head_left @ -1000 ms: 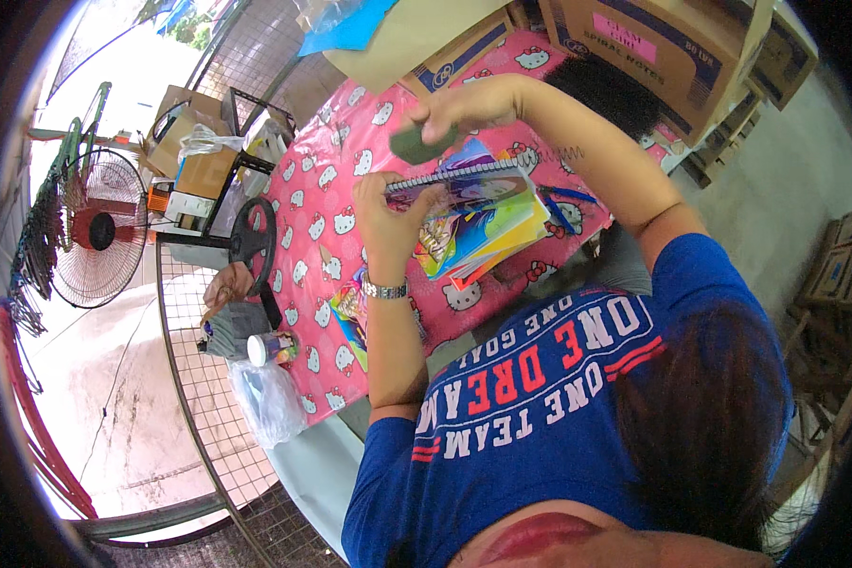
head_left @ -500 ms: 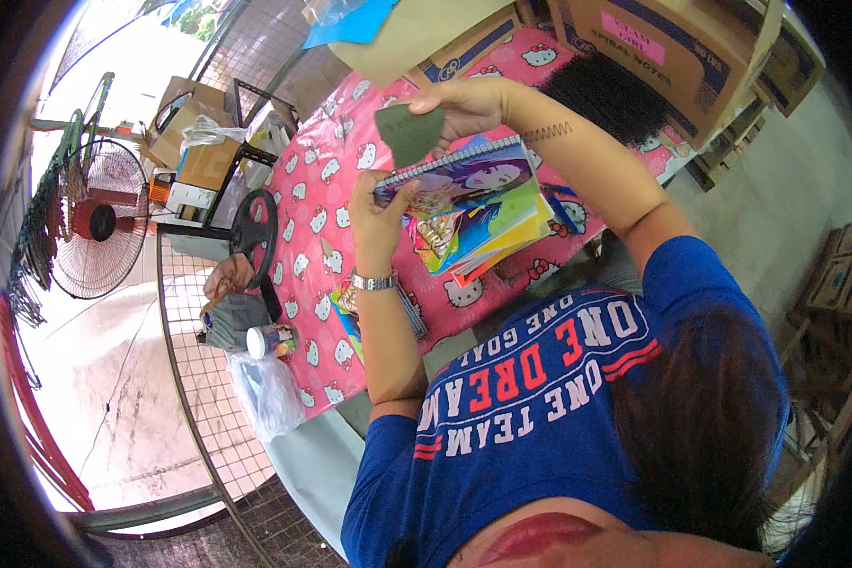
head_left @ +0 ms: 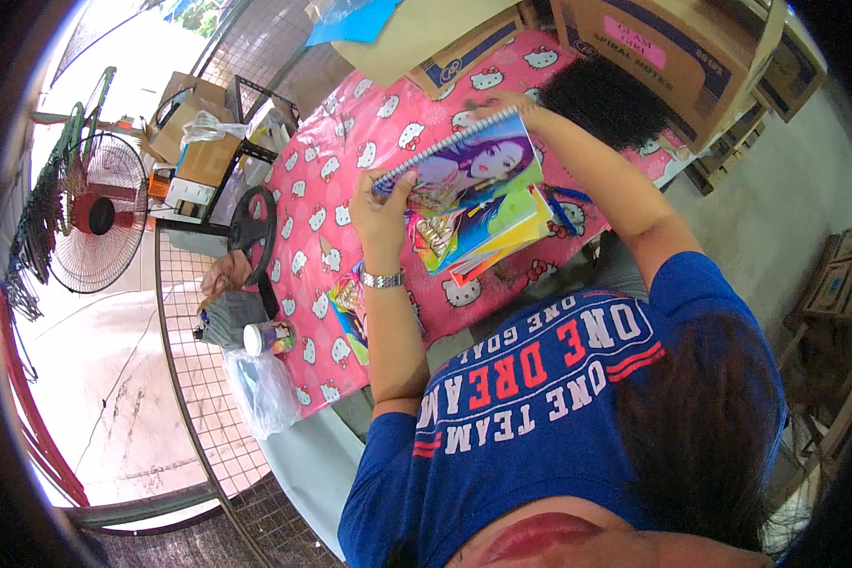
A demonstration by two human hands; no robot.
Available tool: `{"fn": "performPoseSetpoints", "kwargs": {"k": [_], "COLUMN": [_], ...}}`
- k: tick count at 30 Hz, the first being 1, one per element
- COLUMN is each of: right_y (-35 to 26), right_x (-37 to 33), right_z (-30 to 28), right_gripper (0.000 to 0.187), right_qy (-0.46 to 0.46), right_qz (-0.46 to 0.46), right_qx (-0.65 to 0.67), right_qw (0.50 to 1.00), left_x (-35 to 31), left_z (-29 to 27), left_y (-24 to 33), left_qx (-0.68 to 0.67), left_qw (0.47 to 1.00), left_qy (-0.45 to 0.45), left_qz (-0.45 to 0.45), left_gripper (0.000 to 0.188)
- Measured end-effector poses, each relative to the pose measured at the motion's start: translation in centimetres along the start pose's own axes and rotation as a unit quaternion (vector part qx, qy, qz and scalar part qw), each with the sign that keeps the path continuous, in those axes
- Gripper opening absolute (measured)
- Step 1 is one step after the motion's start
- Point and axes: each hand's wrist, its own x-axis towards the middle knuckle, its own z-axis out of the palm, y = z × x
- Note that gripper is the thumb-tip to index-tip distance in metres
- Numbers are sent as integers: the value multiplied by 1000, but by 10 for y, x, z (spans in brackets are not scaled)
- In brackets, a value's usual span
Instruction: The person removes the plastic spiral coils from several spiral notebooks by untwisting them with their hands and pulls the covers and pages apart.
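Observation:
My left hand grips the left end of a spiral notebook, its thumb over the colourful printed cover. The notebook is tilted up, with its white coil along the far edge. Just beyond that coil, at the far right corner, is my right hand; the notebook partly hides its fingers. Below the held notebook lies a pile of bright notebooks with yellow, green and orange edges. Another colourful notebook lies beside my left forearm.
A pink patterned cloth covers the table. Black coils lie at the far right, near a large cardboard box. On the left are a black ring-shaped object, a white-lidded jar and a standing fan.
My right hand has moved down behind the notebook's far right corner. The dark green piece it held above the coil is out of sight. My left hand keeps its grip.

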Motion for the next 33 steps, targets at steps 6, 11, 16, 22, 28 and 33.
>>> {"fn": "performPoseSetpoints", "kwargs": {"k": [6,11,16,22,28,33], "right_y": [59,9,16,-131,-188,-190], "right_x": [-101,-208,-205,-168,-145,-144], "right_z": [85,90,57,2,20,21], "right_gripper": [39,51,55,62,65,57], "right_qy": [184,153,164,290,207,169], "right_qz": [-16,3,74,-194,-312,-296], "right_qx": [-104,-277,-132,12,8,-24], "right_qw": [977,949,975,937,927,940], "left_x": [-30,-35,-26,-32,-34,-39], "left_z": [-2,-1,14,3,7,4], "left_y": [2,-2,13,0,-11,-4], "left_qx": [-54,-5,-67,-47,32,65], "left_qw": [994,993,990,994,989,988], "left_qy": [96,116,127,90,123,121], "left_qz": [12,-9,16,-33,79,65], "left_gripper": [14,21,17,17,12,21]}}
